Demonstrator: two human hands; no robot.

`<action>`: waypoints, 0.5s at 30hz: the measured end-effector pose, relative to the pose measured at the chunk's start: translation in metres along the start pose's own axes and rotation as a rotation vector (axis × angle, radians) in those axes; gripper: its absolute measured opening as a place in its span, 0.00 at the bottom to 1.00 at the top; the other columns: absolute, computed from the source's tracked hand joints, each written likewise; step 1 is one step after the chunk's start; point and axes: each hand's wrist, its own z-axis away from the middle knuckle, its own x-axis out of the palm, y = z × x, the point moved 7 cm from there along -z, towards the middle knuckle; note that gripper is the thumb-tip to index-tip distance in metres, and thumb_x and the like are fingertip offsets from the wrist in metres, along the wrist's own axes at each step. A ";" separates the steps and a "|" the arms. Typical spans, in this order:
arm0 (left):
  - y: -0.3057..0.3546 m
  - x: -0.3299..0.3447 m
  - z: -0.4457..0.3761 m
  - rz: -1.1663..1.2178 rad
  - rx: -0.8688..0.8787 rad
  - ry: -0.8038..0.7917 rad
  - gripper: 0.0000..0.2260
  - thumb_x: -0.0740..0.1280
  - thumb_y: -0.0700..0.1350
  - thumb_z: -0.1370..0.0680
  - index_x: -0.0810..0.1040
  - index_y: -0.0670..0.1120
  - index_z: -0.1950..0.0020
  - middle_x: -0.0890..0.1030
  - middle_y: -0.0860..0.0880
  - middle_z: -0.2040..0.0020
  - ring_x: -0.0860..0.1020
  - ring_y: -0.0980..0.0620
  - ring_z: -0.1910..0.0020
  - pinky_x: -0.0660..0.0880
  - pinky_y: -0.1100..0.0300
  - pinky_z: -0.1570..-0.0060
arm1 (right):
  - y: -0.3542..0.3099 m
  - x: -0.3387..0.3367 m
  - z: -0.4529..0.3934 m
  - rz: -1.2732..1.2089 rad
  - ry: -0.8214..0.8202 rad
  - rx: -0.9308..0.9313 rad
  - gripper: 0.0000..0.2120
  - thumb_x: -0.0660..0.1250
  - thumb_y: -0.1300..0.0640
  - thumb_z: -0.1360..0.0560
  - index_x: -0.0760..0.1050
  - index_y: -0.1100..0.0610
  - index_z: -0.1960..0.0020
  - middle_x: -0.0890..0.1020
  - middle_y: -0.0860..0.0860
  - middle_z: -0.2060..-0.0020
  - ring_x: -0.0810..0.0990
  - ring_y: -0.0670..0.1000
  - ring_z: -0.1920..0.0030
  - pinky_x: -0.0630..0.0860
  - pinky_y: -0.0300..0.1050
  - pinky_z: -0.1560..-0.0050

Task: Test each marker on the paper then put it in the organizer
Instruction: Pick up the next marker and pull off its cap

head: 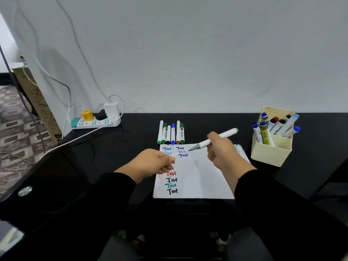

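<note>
Holding uncapped marker mid-barrel, right hand grip clamped; light, stiff, smooth. Left hand pinches something small, likely cap, at 9 o'clock.

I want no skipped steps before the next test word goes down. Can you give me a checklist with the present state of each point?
1. Cap off, tip bare: ok; the white marker with green end in the right hand shows a grey tip.
2. Cap kept: cannot tell; the left hand pinches something small and blurred.
3. Free room on the white paper sheet: ok, right half blank.
4. Untested markers waiting: ok; the marker row lies behind the sheet.
5. Room in the cream plastic organizer: ok.
</note>
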 end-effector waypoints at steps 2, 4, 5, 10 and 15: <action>-0.014 -0.013 -0.004 -0.066 -0.020 0.086 0.06 0.65 0.48 0.22 0.80 0.48 0.55 0.81 0.52 0.59 0.78 0.57 0.60 0.77 0.62 0.53 | 0.002 -0.009 -0.006 0.007 0.026 0.027 0.12 0.61 0.59 0.24 0.62 0.56 0.65 0.62 0.47 0.84 0.57 0.45 0.84 0.58 0.37 0.75; -0.022 -0.020 -0.006 -0.137 -0.016 0.183 0.06 0.66 0.50 0.23 0.80 0.51 0.53 0.81 0.53 0.56 0.77 0.57 0.57 0.74 0.60 0.52 | 0.004 -0.009 -0.008 0.036 0.018 0.025 0.12 0.62 0.57 0.24 0.65 0.56 0.65 0.65 0.49 0.80 0.58 0.45 0.82 0.59 0.36 0.77; -0.024 -0.018 -0.007 -0.157 -0.005 0.204 0.06 0.66 0.51 0.23 0.80 0.51 0.50 0.81 0.53 0.54 0.77 0.57 0.56 0.73 0.60 0.52 | 0.005 -0.005 -0.008 0.048 0.008 0.021 0.12 0.63 0.56 0.24 0.67 0.56 0.65 0.67 0.50 0.77 0.60 0.45 0.81 0.60 0.36 0.79; -0.033 -0.002 -0.015 -0.255 0.051 0.298 0.13 0.66 0.52 0.23 0.79 0.48 0.42 0.80 0.55 0.53 0.77 0.58 0.57 0.73 0.63 0.59 | 0.005 0.008 -0.012 0.075 -0.058 -0.032 0.10 0.67 0.51 0.23 0.77 0.56 0.59 0.77 0.52 0.70 0.68 0.46 0.73 0.64 0.36 0.76; -0.050 -0.007 -0.028 -0.346 0.056 0.425 0.14 0.65 0.51 0.22 0.77 0.50 0.39 0.72 0.49 0.32 0.66 0.50 0.30 0.63 0.53 0.33 | 0.013 0.012 -0.024 0.267 -0.041 -0.102 0.06 0.71 0.57 0.27 0.75 0.57 0.56 0.72 0.52 0.67 0.68 0.48 0.68 0.67 0.40 0.69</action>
